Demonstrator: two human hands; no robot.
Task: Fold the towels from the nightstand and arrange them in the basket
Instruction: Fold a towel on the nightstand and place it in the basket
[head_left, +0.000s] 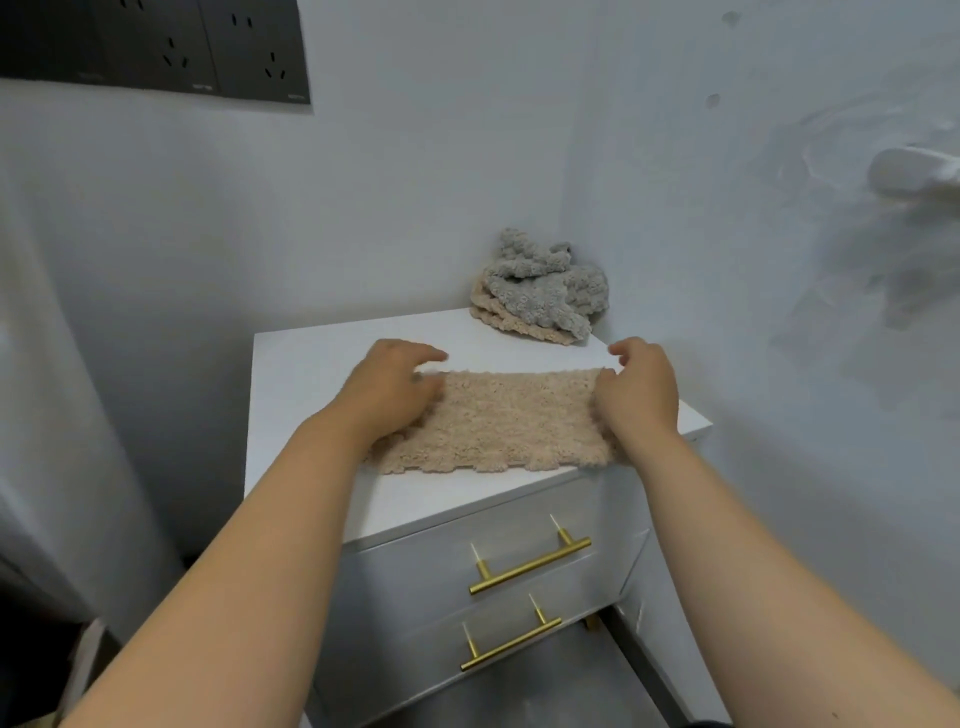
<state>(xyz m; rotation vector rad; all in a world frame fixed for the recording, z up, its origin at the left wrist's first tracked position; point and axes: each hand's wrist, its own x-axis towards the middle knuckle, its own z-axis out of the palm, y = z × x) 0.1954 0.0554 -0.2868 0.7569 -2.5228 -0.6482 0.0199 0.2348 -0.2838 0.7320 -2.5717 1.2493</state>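
Observation:
A beige fluffy towel (509, 421) lies flat as a folded rectangle on the white nightstand (311, 364). My left hand (389, 389) rests on the towel's left end, fingers loosely curved over its far left corner. At the far right corner my right hand (639, 387) pinches the towel's edge between thumb and fingers. A crumpled grey towel (540, 286) sits on another beige towel (498, 317) at the nightstand's back right corner. No basket is in view.
The nightstand stands in a wall corner, with two drawers bearing brass handles (530, 564). Dark wall sockets (171, 52) are at the upper left. A white fitting (914, 174) sticks out of the right wall.

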